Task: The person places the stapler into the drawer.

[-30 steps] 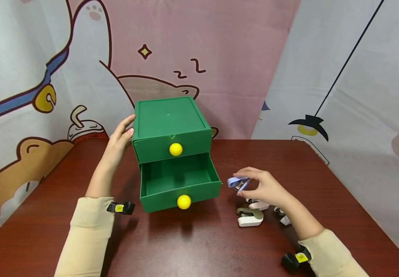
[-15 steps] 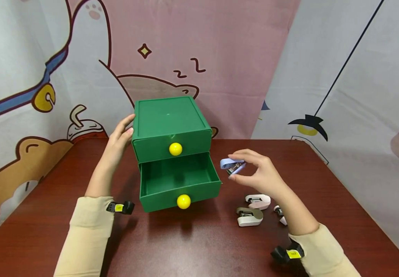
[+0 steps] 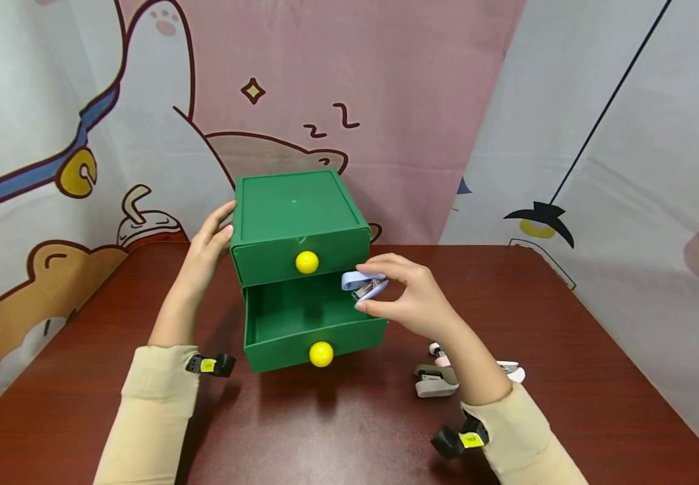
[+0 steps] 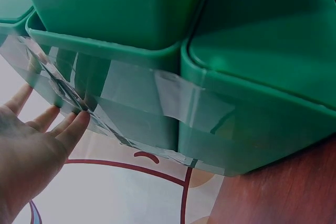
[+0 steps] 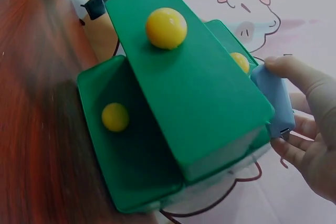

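Pinching right hand point(image 3: 413, 296): gripping a blue stapler point(image 3: 354, 278) between thumb and fingers, raised above the table.
Blue stapler's place: at the right part of the open middle drawer point(image 3: 277, 352), above its floor and farther off than its knob; contact with the drawer cannot be told.
Blue stapler's long axis: roughly left to right, about along the drawer's width, slightly tilted, its two arms standing apart.
Nearer hand: the right; the drawer's bare interior lies to its left and below.
Left hand point(image 3: 205, 246): fingers spread, touching the left side of the green cabinet point(image 3: 295, 205), gripping nothing; the blue stapler is well to its right.
Green cabinet: one, toward the far side of the red-brown table point(image 3: 337, 438).
Drawers: three; top drawer point(image 3: 264, 259) pushed in, middle pulled toward the near side, bottom drawer point(image 5: 136, 156) beneath.
Yellow knobs point(image 3: 307, 262): three, one per drawer.
Staplers: four; one held, three on the table right of the cabinet: olive-and-white stapler point(image 3: 437, 386), pink stapler point(image 3: 442, 362), white stapler point(image 3: 513, 372), the last two partly hidden by the right forearm point(image 3: 477, 357).
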Motion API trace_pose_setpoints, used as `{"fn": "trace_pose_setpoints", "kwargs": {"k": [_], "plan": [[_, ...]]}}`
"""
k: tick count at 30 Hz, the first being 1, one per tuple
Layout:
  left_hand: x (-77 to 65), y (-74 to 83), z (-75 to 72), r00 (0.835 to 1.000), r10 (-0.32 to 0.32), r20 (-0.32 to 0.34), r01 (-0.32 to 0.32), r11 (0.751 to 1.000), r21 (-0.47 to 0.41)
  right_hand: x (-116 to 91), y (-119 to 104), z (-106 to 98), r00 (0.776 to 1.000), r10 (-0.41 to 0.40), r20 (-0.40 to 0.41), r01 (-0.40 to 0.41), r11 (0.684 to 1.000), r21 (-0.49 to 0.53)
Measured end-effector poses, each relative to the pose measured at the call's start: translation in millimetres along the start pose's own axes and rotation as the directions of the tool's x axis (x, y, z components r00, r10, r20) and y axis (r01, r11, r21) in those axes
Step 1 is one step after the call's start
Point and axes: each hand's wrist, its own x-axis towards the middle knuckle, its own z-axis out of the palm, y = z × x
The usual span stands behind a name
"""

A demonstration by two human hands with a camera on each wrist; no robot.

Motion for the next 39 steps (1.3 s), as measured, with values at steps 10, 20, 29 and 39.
{"fn": "trace_pose_setpoints", "kwargs": {"k": [10, 20, 29, 39], "plan": [[0.1, -2.1, -0.9, 1.0, 0.005, 0.003, -0.005, 1.0, 0.012, 15, 3, 20, 0.994, 0.062, 0.085, -0.055, 0.996, -0.076], [0.8, -1.8, 0.4, 1.0, 0.008, -0.002, -0.008, 1.0, -0.018, 21, 1, 21, 0.973, 0.168, 0.157, -0.144, 0.977, -0.157], [-0.4, -1.2, 0.2, 1.0, 0.012, 0.006, -0.012, 1.0, -0.011, 24, -2, 20, 0.943, 0.239, 0.23, -0.176, 0.948, -0.265], [-0.4, -1.0, 0.1, 1.0, 0.005, 0.003, -0.006, 1.0, 0.01, 15, -2, 13, 0.961, 0.189, 0.2, -0.15, 0.969, -0.197]]}}
